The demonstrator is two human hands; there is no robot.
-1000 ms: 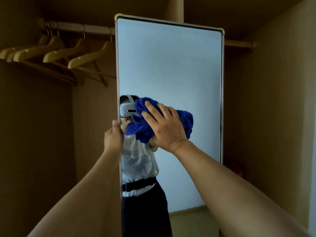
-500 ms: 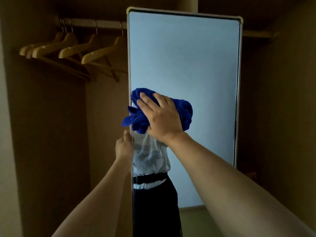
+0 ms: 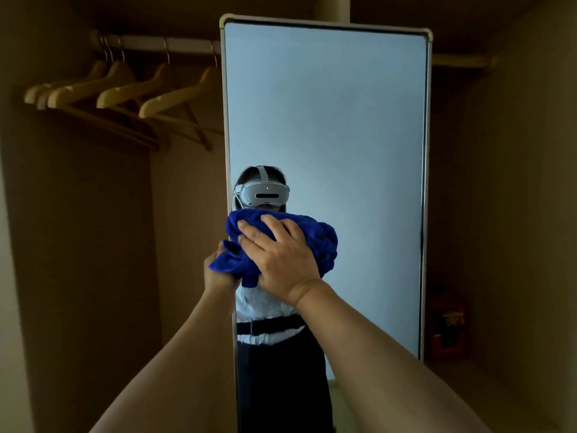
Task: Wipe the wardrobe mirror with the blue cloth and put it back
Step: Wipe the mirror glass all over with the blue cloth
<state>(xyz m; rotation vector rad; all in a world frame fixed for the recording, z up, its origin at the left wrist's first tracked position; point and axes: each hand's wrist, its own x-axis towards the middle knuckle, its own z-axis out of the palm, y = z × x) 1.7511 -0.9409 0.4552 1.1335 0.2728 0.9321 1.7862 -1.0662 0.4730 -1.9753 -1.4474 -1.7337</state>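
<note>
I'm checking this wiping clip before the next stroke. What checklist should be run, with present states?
1. Blue cloth under right hand: ok.
2. Cloth against the mirror: ok.
3. Left hand steadying the mirror's left edge: ok; its fingers are partly hidden by the cloth.
4. Glass above the cloth free for wiping: ok.
5. Hangers apart from the mirror face: ok.
6. Glass already clean: cannot tell.

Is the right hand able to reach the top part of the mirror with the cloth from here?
Probably yes. The right hand presses the blue cloth low on the mirror; nothing lies across the glass above, though the arm already looks well extended.
</note>
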